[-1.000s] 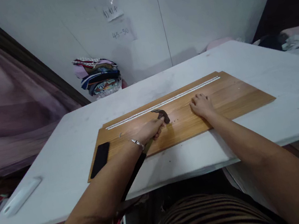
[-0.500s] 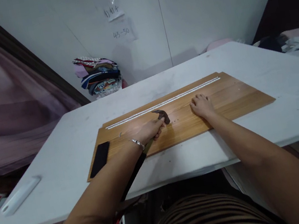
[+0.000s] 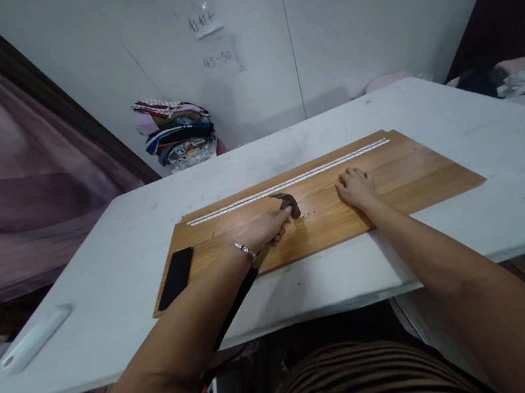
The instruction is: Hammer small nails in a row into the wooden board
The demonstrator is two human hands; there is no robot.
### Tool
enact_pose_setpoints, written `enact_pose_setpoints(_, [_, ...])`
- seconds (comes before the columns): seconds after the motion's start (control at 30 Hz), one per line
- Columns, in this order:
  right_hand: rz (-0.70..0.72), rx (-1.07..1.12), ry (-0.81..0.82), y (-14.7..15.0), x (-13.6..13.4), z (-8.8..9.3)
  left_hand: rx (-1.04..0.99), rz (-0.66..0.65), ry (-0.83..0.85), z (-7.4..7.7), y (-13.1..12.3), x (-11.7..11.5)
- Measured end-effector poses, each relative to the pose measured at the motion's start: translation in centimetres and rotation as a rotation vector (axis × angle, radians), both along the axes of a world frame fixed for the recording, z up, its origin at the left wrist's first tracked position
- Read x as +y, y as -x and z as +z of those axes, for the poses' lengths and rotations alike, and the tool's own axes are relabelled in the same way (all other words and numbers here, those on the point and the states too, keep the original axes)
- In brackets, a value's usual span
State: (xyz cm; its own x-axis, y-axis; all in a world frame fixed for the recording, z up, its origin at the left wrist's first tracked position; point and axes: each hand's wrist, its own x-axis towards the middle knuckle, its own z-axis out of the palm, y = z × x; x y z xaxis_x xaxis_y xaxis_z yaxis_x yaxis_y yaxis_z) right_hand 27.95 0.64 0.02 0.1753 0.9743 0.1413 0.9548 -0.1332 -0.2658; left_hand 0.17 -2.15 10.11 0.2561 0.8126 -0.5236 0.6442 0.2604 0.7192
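Observation:
My left hand (image 3: 268,228) is wrapped round the handle of a claw hammer (image 3: 291,203), gripping it close under the dark metal head. The hammer head is over the middle of a wood-grain board (image 3: 231,248), near several small dark spots in a row, perhaps nails; too small to tell. Whether the head touches the board I cannot tell. Farther right, my right hand (image 3: 357,189) lies on the board with nothing in it, its fingers spread and slightly bent. Along the board's far side runs a pale marked strip (image 3: 290,182), like a ruler.
A black flat rectangle (image 3: 176,278) lies on the board's left end. The white table (image 3: 103,272) carries a long white object (image 3: 38,337) at its left edge. Folded clothes (image 3: 176,130) are stacked by the wall, under handwritten paper notes (image 3: 218,60).
The whole view has shifted slightly. My left hand still grips the hammer in nearly the same spot over the board, and my right hand rests where it was.

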Motion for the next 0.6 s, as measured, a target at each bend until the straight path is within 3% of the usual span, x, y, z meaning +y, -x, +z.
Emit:
enact_pose_setpoints(0.23, [-0.001,-0.008,0.002,-0.01,0.13,-0.22,-0.045,-0.020,-0.008,-0.52,0.36,0.51])
enact_pose_setpoints(0.6, [-0.007,-0.009,0.018,0.15,-0.08,0.06,-0.019,-0.055,-0.049,-0.03,-0.04,0.43])
